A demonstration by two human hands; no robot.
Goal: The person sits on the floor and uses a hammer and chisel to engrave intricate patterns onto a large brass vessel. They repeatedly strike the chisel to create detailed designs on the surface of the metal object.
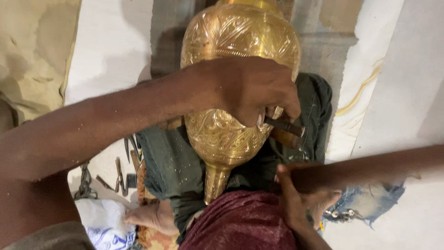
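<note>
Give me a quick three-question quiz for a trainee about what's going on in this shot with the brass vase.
1. True or false: the left hand presses a dark metal tool against the engraved brass vase.
2. Where do the loose metal tools lie? A) on top of the vase B) on the floor, in the lower left of the picture C) in the right hand
3. Fill in: the vase's narrow neck points toward the person's ____.

Key: 1 true; 2 B; 3 lap, by the maroon cloth.
</note>
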